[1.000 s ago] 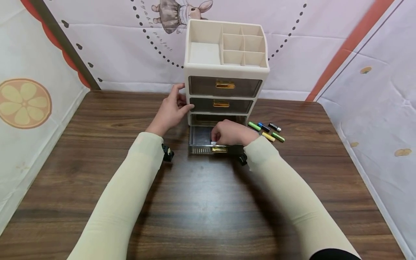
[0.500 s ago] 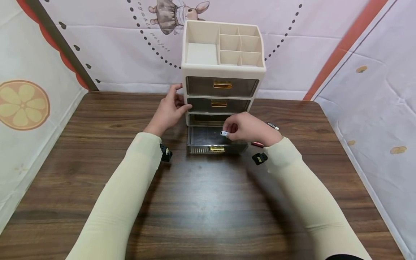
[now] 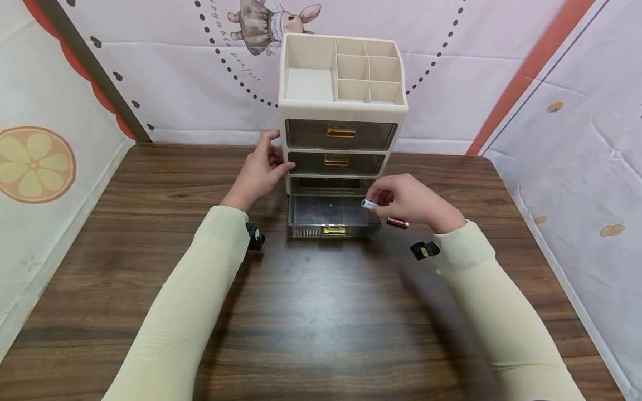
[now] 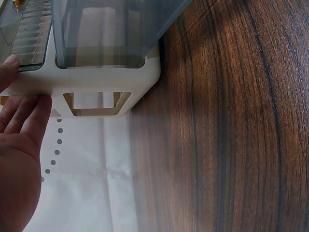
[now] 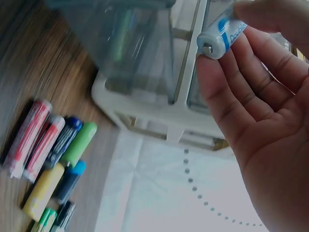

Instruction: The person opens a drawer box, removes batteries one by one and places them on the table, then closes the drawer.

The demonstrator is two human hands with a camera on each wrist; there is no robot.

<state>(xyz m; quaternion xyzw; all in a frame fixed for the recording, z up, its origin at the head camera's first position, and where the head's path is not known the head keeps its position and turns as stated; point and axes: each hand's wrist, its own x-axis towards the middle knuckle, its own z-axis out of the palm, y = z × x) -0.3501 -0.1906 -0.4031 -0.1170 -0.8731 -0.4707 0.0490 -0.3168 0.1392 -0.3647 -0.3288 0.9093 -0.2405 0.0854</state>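
Observation:
A white-and-blue battery (image 3: 368, 204) is pinched between the thumb and fingers of my right hand (image 3: 415, 199), just over the right edge of the pulled-out bottom drawer (image 3: 307, 210). In the right wrist view, the battery (image 5: 216, 42) shows its metal end and printed lettering. My left hand (image 3: 258, 174) grips the left side of the cream drawer organizer (image 3: 343, 110), thumb on its front and fingers along its side wall. The left wrist view shows that thumb (image 4: 8, 70) by the middle drawer.
Right of the organizer, a red battery (image 3: 398, 222) lies on the wooden table (image 3: 311, 334). The right wrist view shows several more there, including a yellow battery (image 5: 43, 192) and a green battery (image 5: 80, 143). A printed cloth (image 3: 190, 78) hangs behind the organizer.
My right hand has risen out of the bottom drawer with the white-and-blue battery and moved right, toward the batteries on the table. The left hand has stayed on the organizer.

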